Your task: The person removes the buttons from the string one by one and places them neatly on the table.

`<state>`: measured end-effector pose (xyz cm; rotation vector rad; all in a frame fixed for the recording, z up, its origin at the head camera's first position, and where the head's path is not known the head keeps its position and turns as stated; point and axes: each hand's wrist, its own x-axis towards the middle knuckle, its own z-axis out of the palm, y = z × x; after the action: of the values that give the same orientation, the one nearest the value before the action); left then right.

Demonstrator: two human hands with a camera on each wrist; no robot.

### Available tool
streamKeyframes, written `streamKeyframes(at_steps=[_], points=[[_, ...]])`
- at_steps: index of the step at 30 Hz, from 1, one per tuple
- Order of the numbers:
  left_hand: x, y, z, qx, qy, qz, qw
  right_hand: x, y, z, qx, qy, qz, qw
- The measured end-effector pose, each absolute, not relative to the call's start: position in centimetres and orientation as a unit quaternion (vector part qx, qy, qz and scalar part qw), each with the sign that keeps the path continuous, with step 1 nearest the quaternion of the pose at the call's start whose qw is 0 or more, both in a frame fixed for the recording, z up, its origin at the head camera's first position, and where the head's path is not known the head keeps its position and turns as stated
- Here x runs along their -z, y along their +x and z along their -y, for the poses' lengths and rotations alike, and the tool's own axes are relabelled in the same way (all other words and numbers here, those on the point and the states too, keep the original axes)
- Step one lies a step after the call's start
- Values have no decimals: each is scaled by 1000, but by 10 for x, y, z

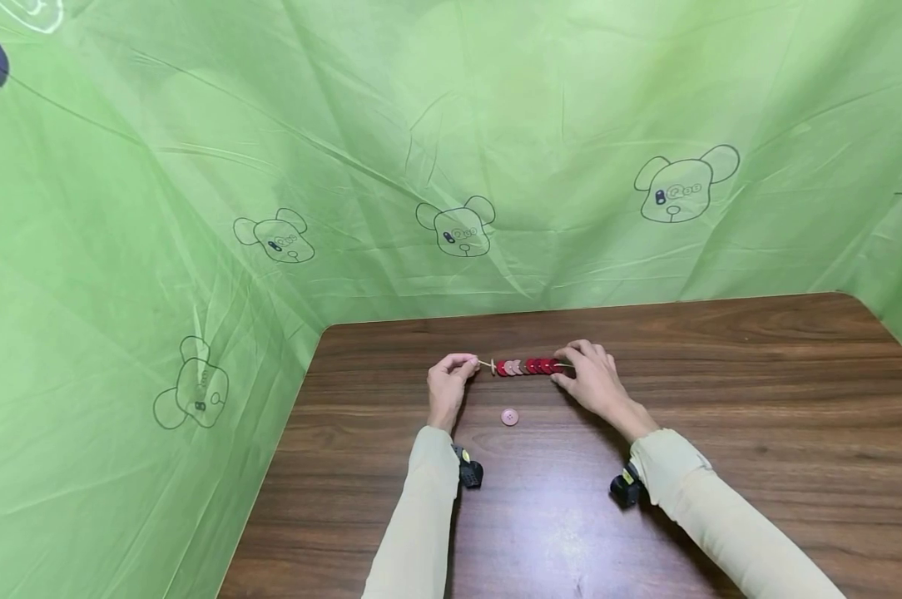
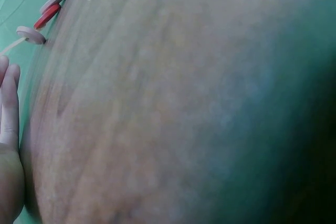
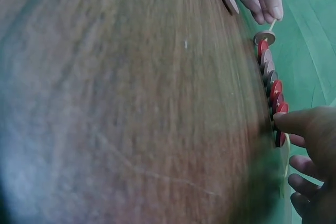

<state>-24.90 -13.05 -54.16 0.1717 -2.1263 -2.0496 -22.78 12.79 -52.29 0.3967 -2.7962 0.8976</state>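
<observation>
Red, pink and dark buttons (image 1: 532,367) lie overlapped in a row, threaded on a pale cord (image 1: 484,363). My left hand (image 1: 447,391) pinches the cord's left end between thumb and forefinger. Just right of those fingertips, one pinkish button (image 3: 264,38) stands more upright on the cord, slightly apart from the others. At the row's right end my right hand (image 1: 595,381) pinches the last red buttons with thumb and finger; its other fingers are spread. The cord's tail (image 3: 286,163) trails beside that hand. The left wrist view catches only part of the left hand (image 2: 9,129).
A loose pink button (image 1: 510,417) lies flat on the brown wooden table (image 1: 541,516), nearer me than the row. Green cloth (image 1: 541,166) with bear drawings hangs behind the table and along its left side. A small black camera is strapped at each wrist.
</observation>
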Motion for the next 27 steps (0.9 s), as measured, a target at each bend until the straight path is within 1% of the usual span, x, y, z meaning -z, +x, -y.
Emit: streamKeyframes(at_steps=[8, 19, 27], points=[[541, -250, 131, 692, 58, 714, 93, 526, -232, -128, -291, 130, 944, 82], [543, -251, 130, 698, 57, 709, 88, 530, -232, -131, -323, 121, 935, 87], [543, -252, 132, 695, 54, 711, 89, 532, -233, -134, -335, 128, 927, 115]])
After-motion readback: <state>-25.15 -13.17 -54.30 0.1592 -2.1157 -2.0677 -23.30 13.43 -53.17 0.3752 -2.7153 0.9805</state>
